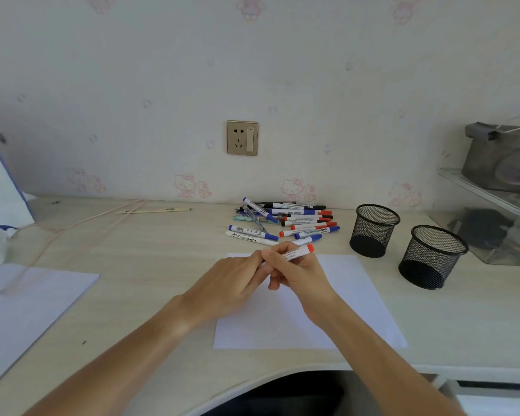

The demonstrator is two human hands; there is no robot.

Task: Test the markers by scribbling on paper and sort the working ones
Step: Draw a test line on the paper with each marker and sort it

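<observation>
Your right hand's fingers (278,274) are curling around the barrel of a white plastic marker with a red end (297,253), and your left hand (237,283) is pinching the marker's other end, where the cap presumably sits; that end is hidden behind your knuckles, so I cannot tell whether the cap is already off. Both hands are meeting just above the far edge of the blank white sheet of paper (351,295). To do this step well, I'd say you should be pulling straight along the barrel, not bending it, and keeping the cap in your left hand for refitting. Then be lowering the tip onto the sheet near its middle, where a scribble will be showing clearly. Beyond the sheet, the heap of blue-, red- and black-capped markers (285,222) is waiting; to the sheet's right, two black wire-mesh cups (374,229) are standing on the pale wooden tabletop (150,250), apparently with no markers in them yet.
</observation>
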